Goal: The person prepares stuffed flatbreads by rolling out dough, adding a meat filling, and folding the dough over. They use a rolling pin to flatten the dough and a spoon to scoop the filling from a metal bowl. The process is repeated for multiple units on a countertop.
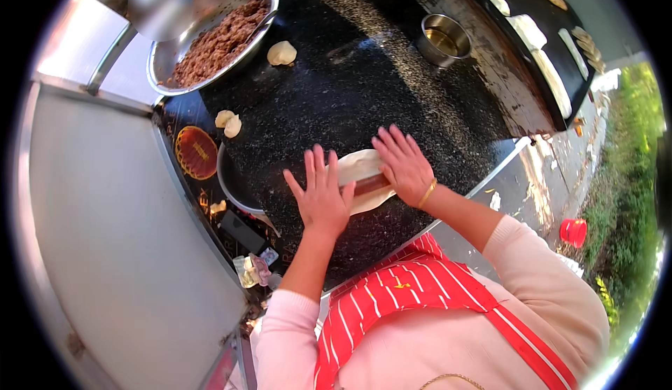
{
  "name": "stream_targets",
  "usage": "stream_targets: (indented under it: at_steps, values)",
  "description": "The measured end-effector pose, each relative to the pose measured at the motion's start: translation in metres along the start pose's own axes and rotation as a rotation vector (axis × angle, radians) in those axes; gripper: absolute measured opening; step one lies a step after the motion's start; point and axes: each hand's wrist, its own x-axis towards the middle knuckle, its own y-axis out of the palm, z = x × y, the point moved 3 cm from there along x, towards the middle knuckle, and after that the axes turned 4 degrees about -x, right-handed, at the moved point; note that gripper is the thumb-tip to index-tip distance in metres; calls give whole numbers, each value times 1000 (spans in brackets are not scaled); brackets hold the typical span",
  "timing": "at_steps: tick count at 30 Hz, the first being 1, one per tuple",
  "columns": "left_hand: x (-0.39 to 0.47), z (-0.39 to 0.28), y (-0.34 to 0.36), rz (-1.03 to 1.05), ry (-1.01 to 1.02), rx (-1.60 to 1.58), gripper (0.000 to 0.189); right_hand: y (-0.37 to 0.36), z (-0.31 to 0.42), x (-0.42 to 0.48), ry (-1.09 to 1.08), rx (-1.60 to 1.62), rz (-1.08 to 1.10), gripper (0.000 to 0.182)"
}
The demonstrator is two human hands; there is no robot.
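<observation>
A flattened oval of dough (362, 165) lies on the dark speckled stone counter (336, 106). Across it runs a brown wooden rolling pin (368, 186), its ends hidden beneath my hands. My left hand (324, 198) rests flat over the pin's left end, fingers spread and stretched forward. Over the right end lies my right hand (407, 167), palm down, fingers extended rather than wrapped around the pin. Two small dough pieces (229, 123) sit together to the left on the counter, and another dough ball (282, 53) is farther back.
A large steel bowl of minced filling (220, 43) with a spoon stands back left. A small metal pot (445, 41) holds yellowish liquid. At right, a dark griddle (556, 27) carries several long dough pieces. A phone (242, 231) and banknotes (257, 270) lie left, beside a dark basin (236, 180).
</observation>
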Motion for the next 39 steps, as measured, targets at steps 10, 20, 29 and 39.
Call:
stream_targets:
  at_steps: [10,20,29,39]
  values:
    - [-25,17,-43,79,560,-122,60,-4,98,-106,204,548,-53,66]
    - [99,-78,30,51,681,-123,70,5,50,-110,419,217,-176,66]
    - [124,-118,45,40,659,-6,64,0,5,-110,503,280,-201,62]
    - [131,-151,58,201,693,32,70,3,-20,-119,509,282,-191,68]
